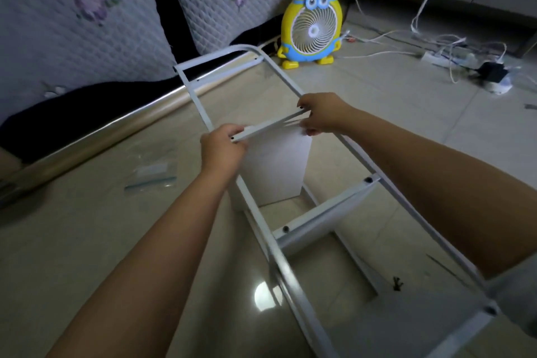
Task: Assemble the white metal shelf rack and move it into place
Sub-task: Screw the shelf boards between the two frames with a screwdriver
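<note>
The tiled floor [87, 241] carried the white rack frame [280, 74], lying flat at its middle. One shelf [325, 209] was bolted in. A second shelf [276, 166] sat mid-frame, apparently unbolted, the left hand [223, 139] gripping one end and the right hand [322, 116] pinching the other. Fastening and moving remained.

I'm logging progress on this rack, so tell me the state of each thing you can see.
Frame, lying level
Upper shelf, held between rails, no bolts seen
Lower shelf, bolted both ends
Left hand, grips upper shelf
Right hand, grips upper shelf
Fan, upright, running unclear
Power strip, plugs in
Bag, flat on floor
</note>
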Demonstrator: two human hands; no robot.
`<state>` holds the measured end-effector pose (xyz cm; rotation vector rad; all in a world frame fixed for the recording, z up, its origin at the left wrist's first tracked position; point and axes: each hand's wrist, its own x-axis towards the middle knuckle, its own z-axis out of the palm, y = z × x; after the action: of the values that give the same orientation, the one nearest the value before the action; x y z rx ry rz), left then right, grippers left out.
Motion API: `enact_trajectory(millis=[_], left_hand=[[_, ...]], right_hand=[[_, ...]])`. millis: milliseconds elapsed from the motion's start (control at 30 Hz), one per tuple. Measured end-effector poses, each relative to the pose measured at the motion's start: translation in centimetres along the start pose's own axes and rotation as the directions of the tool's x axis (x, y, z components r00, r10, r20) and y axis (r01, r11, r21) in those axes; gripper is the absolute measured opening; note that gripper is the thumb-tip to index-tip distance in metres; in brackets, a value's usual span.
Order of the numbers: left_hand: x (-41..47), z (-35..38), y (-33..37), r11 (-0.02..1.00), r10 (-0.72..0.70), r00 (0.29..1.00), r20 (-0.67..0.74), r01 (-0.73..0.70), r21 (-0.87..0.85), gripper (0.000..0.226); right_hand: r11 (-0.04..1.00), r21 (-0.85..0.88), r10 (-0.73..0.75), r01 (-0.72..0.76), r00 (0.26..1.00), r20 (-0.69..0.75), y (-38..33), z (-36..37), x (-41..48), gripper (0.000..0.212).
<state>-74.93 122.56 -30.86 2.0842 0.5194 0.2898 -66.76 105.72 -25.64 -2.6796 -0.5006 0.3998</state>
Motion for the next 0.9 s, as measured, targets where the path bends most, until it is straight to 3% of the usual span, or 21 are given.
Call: enact_trajectory(millis=[267,500,600,700,900], left_hand=[[1.7,-1.0,0.1,0.974,0.130,0.977,0.168,-0.157,0.162,0.020],[1.5,1.8,3.9,0.907,0.174,0.946,0.273,-0.262,0.329,0.022],[1.9,2.4,4.4,0.909,0.174,0.938,0.300,-0.270,0.318,0.023],[2.1,3.4,4.7,0.900,0.198,0.921,0.334,-0.306,0.309,0.022],[1.5,4.2,5.6,0.870,0.212,0.894,0.395,-0.356,0.340,0.019]], right_hand=[[0.993,0.017,0.114,-0.113,0.982,-0.150,0.5,0.0,-3.1,0.049],[0.905,0.331,0.321,-0.267,0.940,-0.120,4.6,0.6,-5.1,0.052],[0.801,0.531,0.371,-0.275,0.925,-0.082,5.5,0.7,-5.6,0.044],[0.593,0.761,0.397,-0.264,0.918,0.009,6.3,0.1,-6.6,0.021],[0.333,0.913,0.301,-0.235,0.944,0.133,10.4,-0.7,-7.5,0.049]])
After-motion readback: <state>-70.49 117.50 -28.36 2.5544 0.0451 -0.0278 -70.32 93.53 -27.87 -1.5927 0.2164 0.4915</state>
